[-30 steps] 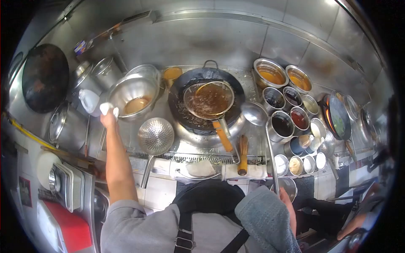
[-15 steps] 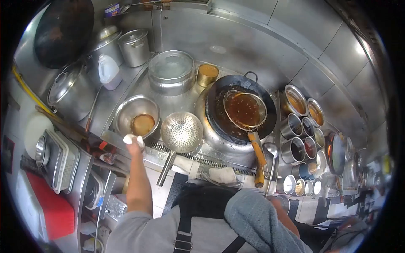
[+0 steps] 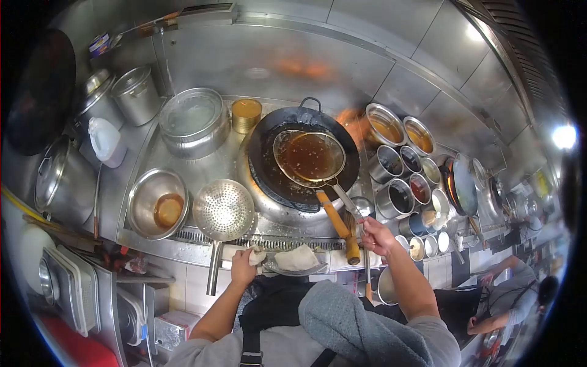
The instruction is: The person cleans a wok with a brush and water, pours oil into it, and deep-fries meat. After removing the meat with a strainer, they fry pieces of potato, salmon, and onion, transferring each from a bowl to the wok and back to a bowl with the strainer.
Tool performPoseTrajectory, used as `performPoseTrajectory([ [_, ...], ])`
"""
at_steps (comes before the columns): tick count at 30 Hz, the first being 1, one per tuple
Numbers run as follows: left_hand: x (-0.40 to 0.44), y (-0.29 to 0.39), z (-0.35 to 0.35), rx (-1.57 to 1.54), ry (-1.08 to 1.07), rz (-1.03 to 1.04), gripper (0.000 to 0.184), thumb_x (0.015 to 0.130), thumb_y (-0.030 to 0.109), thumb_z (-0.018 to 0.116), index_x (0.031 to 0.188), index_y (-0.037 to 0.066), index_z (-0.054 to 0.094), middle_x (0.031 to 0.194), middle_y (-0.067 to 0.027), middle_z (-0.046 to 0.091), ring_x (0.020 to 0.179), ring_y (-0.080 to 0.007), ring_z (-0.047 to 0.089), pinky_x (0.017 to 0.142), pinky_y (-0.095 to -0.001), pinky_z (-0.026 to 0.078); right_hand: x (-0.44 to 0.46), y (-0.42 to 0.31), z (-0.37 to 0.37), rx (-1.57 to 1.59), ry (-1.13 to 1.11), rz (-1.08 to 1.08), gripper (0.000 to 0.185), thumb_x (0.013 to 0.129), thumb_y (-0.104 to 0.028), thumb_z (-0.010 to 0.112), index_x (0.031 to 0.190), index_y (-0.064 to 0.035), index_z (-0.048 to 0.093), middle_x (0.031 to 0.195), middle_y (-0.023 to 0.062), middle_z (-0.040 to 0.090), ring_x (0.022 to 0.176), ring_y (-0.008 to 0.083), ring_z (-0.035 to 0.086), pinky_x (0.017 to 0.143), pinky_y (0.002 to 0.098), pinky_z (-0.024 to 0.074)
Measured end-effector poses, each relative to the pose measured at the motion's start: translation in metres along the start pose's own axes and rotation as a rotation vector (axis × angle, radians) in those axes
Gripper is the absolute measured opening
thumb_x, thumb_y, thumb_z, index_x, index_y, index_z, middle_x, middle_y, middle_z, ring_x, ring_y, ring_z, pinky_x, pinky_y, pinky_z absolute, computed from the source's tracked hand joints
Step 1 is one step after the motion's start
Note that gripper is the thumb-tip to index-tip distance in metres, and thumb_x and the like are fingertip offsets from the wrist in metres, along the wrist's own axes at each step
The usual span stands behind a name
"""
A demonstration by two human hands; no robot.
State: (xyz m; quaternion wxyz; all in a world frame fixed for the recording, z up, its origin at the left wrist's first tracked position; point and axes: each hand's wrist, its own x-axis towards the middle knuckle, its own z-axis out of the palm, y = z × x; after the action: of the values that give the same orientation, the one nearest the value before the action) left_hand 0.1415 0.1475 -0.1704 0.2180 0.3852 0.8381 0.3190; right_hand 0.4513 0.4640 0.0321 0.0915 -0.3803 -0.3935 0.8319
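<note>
My right hand (image 3: 379, 238) is closed around the end of a metal-handled utensil (image 3: 347, 200) that reaches over the wok; I cannot make out its head. A round mesh strainer (image 3: 309, 156) with an orange-brown handle rests in the black wok (image 3: 263, 137), over brown liquid. Just beside this hand a steel ladle (image 3: 362, 207) lies with its handle toward me. My left hand (image 3: 244, 267) grips a white cloth (image 3: 257, 254) at the stove's front edge. Above it sits a perforated skimmer (image 3: 223, 209), and farther left a steel bowl (image 3: 143, 205) with brown liquid.
Flames (image 3: 351, 125) rise behind the wok's right side. A water-filled pot (image 3: 192, 147) and a tin can (image 3: 246, 116) stand at the back. Several sauce containers (image 3: 394, 199) crowd the right. Another person (image 3: 507, 300) is at the far right. A folded cloth (image 3: 298, 258) lies in front.
My left hand has moved with the cloth from the steel bowl to the front edge. My right hand has come up to the wok with the metal-handled utensil. Flames now show; the view has shifted right.
</note>
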Motion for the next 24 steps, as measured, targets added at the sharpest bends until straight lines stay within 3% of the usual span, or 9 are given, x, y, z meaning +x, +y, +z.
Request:
performPoseTrajectory([
  [5,-0.015,0.091,-0.052,0.345,-0.100,-0.259,0.071,0.071,0.020,0.078,0.134,0.011,0.049,0.118,-0.0212,0.055,0.112,-0.0372,0.055,0.093,-0.0453,0.047,0.018,-0.023,0.019,-0.115,0.028,0.044,0.017,0.102,-0.019,0.048,0.118,-0.0137,0.046,0.065,-0.0009,0.039,0.043,0.0100,0.031,0.038,0.0244,0.0258],
  [6,-0.011,0.089,-0.045,0.300,-0.031,-0.108,0.082,0.071,0.026,0.081,0.140,0.010,0.041,0.121,-0.0235,0.056,0.116,-0.0376,0.053,0.094,-0.0470,0.047,0.022,-0.017,0.020,-0.111,0.008,0.009,0.017,0.102,-0.017,0.047,0.119,-0.0140,0.045,0.065,-0.0003,0.039,0.043,0.0099,0.031,0.038,0.0244,0.0261],
  [8,0.005,0.109,-0.013,0.127,0.066,0.184,0.077,0.078,0.029,0.078,0.140,0.006,0.038,0.122,-0.0226,0.057,0.113,-0.0355,0.057,0.091,-0.0439,0.050,0.009,-0.020,0.028,-0.062,-0.052,-0.015,0.018,0.102,-0.013,0.046,0.119,-0.0133,0.042,0.064,0.0010,0.039,0.044,0.0098,0.032,0.039,0.0243,0.0275],
  [10,0.026,0.160,0.019,-0.599,-0.490,-0.054,0.064,0.091,0.033,0.067,0.139,0.003,0.037,0.123,-0.0196,0.059,0.108,-0.0321,0.061,0.087,-0.0396,0.053,-0.009,-0.020,0.023,-0.049,-0.085,-0.040,0.018,0.102,-0.013,0.046,0.119,-0.0125,0.042,0.065,0.0009,0.038,0.044,0.0097,0.032,0.039,0.0244,0.0278],
  [12,0.040,0.219,0.056,-1.180,-0.772,-0.469,0.060,0.097,0.040,0.058,0.141,0.007,0.034,0.120,-0.0177,0.060,0.101,-0.0301,0.064,0.087,-0.0418,0.055,-0.028,-0.025,0.015,-0.017,-0.114,-0.060,0.020,0.102,-0.013,0.046,0.121,-0.0108,0.041,0.064,0.0005,0.038,0.043,0.0097,0.032,0.039,0.0251,0.0284],
  [15,0.064,0.265,0.106,-1.499,-0.760,-0.411,0.051,0.098,0.040,0.057,0.133,0.008,0.037,0.114,-0.0185,0.061,0.098,-0.0305,0.065,0.084,-0.0438,0.057,-0.054,-0.040,-0.003,-0.084,-0.126,-0.068,0.024,0.101,-0.013,0.046,0.125,-0.0107,0.041,0.064,0.0000,0.037,0.043,0.0096,0.032,0.040,0.0243,0.0290],
  [17,0.070,0.293,0.107,-1.548,-0.403,-0.353,0.042,0.098,0.039,0.056,0.122,0.009,0.040,0.106,-0.0182,0.063,0.094,-0.0311,0.066,0.076,-0.0436,0.058,-0.074,-0.047,-0.018,-0.100,-0.122,-0.073,0.028,0.101,-0.012,0.046,0.128,-0.0123,0.040,0.063,-0.0002,0.037,0.043,0.0094,0.032,0.038,0.0235,0.0271],
  [18,0.072,0.299,0.096,-1.528,-0.329,-0.442,0.031,0.099,0.031,0.056,0.114,0.009,0.041,0.095,-0.0156,0.063,0.083,-0.0282,0.066,0.066,-0.0395,0.057,-0.081,-0.046,-0.030,-0.117,-0.102,-0.087,0.028,0.101,-0.012,0.046,0.128,-0.0134,0.041,0.063,0.0000,0.037,0.042,0.0095,0.033,0.037,0.0236,0.0262],
  [24,0.085,0.283,0.010,-1.398,-0.229,-0.468,0.022,0.096,0.010,0.056,0.112,0.008,0.042,0.081,-0.0085,0.056,0.068,-0.0182,0.056,0.057,-0.0305,0.049,-0.118,-0.036,-0.072,-0.181,0.101,-0.184,0.042,0.098,-0.004,0.043,0.137,-0.0159,0.040,0.061,0.0019,0.041,0.043,0.0101,0.035,0.038,0.0232,0.0288],
])
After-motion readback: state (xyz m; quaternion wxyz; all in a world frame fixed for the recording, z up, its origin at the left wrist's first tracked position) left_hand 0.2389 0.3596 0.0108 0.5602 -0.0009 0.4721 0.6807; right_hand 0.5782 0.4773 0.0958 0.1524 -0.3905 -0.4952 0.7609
